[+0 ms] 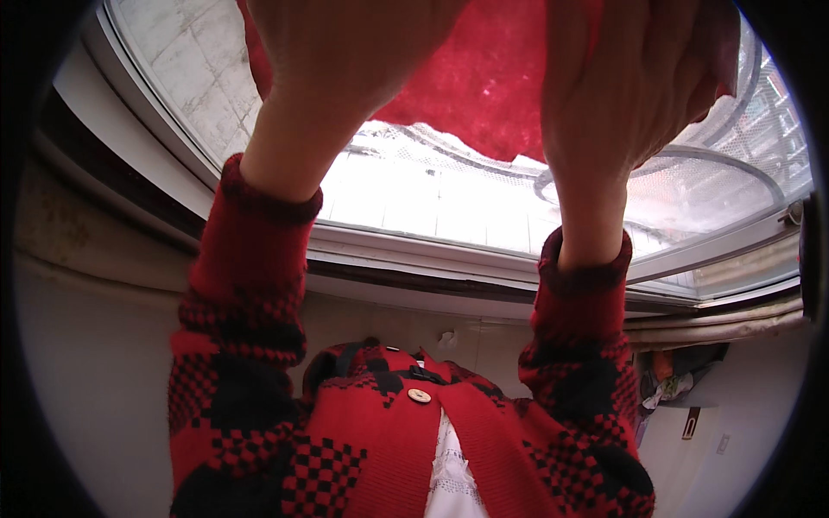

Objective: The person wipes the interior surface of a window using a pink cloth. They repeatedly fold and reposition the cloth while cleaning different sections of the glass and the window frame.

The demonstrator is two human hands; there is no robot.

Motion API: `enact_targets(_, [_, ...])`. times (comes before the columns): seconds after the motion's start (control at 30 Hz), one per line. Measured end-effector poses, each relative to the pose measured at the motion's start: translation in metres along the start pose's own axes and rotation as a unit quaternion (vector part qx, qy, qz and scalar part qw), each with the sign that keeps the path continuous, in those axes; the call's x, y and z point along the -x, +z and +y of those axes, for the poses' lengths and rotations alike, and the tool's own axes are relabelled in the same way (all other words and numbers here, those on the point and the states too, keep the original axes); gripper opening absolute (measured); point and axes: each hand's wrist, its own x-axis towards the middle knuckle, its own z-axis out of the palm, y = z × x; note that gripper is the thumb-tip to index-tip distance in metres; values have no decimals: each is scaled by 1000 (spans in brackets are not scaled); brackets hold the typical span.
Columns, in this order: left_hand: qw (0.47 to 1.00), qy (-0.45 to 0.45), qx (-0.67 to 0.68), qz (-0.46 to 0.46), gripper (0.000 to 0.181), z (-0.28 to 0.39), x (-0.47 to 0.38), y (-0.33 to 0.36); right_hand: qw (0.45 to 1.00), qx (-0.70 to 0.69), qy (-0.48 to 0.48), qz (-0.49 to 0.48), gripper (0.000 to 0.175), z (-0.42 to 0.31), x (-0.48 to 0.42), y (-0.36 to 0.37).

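Note:
Both arms, in red and black patterned knit sleeves, reach up to the top of the head view. A red cloth hangs between my left hand and my right hand, lit from behind by the window. The cloth's lower edge is ragged or wavy. Its upper part runs out of the picture. The fingertips of the hand at the left are cut off by the picture's top edge. At the right, the other hand has its fingers bent at the cloth's side; how they meet the cloth is hard to make out.
Beyond the arms is a window with a pale frame. A mesh item with curved dark rims shows outside, over pale tiles. The right side has a metal-framed pane. Below it, at the lower right, lie a cloth bundle and a white cabinet.

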Motion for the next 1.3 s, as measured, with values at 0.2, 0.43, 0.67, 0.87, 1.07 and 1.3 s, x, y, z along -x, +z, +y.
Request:
enact_targets(0.2, [1000, 3, -15, -15, 50, 8, 23, -8, 999, -49, 1, -14, 51, -8, 20, -16])
enact_targets(0.43, [993, -24, -20, -115, 51, 29, 44, -35, 985, -125, 82, -81, 52, -35, 48, -45])
enact_targets(0.67, [992, -70, 58, -93, 52, 50, 59, -49, 974, -135, 103, -148, 58, -47, 67, -62])
enact_targets(0.87, [964, -138, 133, -184, 54, 68, 72, -77, 969, -155, 105, -160, 57, -54, 89, -69])
enact_targets(1.07, [952, -146, 153, -220, 53, 76, 84, -88, 965, -157, 134, -159, 43, -63, 106, -77])
enact_targets(1.3, [951, -145, 149, -230, 60, 88, 103, -100, 962, -179, 137, -156, 40, -71, 133, -83])
